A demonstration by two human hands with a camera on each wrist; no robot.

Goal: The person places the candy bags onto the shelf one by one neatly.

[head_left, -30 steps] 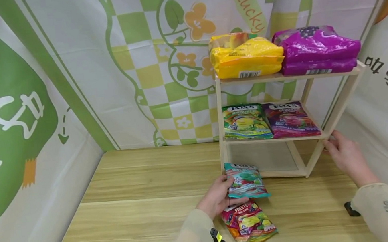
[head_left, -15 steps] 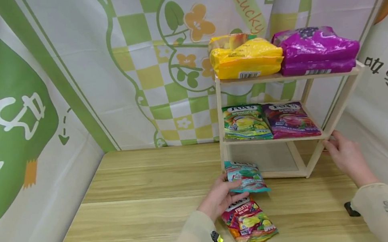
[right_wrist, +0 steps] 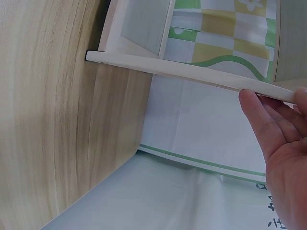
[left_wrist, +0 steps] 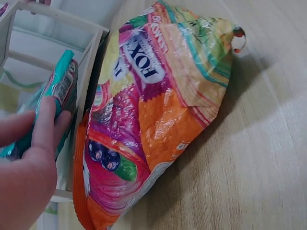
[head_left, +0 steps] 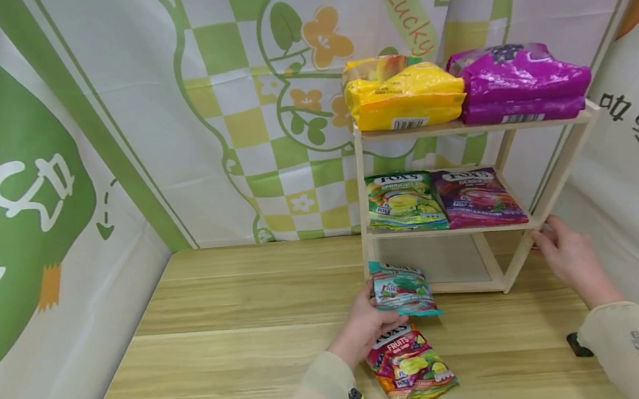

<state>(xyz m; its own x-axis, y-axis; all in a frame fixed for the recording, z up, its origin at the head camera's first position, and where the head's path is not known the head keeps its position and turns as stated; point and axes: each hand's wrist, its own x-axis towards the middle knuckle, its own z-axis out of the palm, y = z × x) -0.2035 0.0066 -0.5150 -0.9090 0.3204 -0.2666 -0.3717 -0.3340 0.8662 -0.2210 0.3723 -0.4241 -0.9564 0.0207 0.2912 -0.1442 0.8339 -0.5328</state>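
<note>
My left hand (head_left: 364,328) grips a small teal candy bag (head_left: 405,292) at its left side, in front of the lowest level of a light wooden shelf (head_left: 468,286). Seen from the left wrist, the thumb and fingers of the left hand (left_wrist: 33,158) pinch that teal bag (left_wrist: 62,81) by its edge. A red and orange fruit candy bag (head_left: 414,367) lies on the table just below the left hand. On the right, my right hand (head_left: 575,261) holds the shelf's front right post; the right wrist view has its fingertips against this wooden post (right_wrist: 182,72).
Green (head_left: 405,202) and dark purple (head_left: 477,197) candy bags lie side by side on the middle level. Yellow (head_left: 409,98) and bright purple (head_left: 521,85) bags sit on top. Printed cloth (head_left: 293,183) hangs behind the wooden table (head_left: 212,346).
The teal bag has shifted slightly up toward the shelf's lowest level, and the left hand's thumb has moved toward its lower edge. The right hand has stayed on the post.
</note>
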